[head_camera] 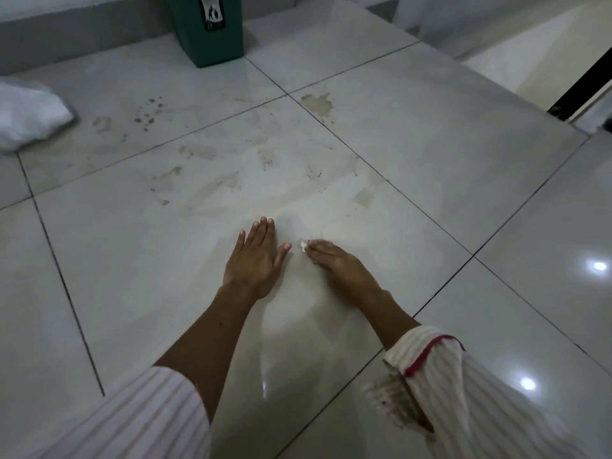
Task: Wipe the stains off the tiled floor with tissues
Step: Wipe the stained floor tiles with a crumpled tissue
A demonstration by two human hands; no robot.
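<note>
Bin: one green bin stands on the floor at the far edge, against the grey wall base; it carries a dark label with a pale figure, and any writing on it is too small to read.
Bag: one white crumpled bag lies at the left edge of the floor, well apart from both hands.
Way: nothing lies between the hands and the marks ahead of them.
Stains: a brownish patch sits beside the tile joint on the far side; a cluster of small dark drops lies on the far-left tile; faint smears spread across the middle tile just beyond the fingers.
Tissue: one small white wad of tissue is on the middle tile, under the fingertips of the right hand and just beside the left thumb.
Left hand: the left hand lies flat on the tile, fingers straight, holding nothing.
Right hand: the right hand presses the tissue to the tile; whether the fingers pinch it or only bear down I cannot tell.
Sleeves: two striped white sleeves, the right cuff edged in red.
Light: two bright reflections on the tiles at the right edge.
</note>
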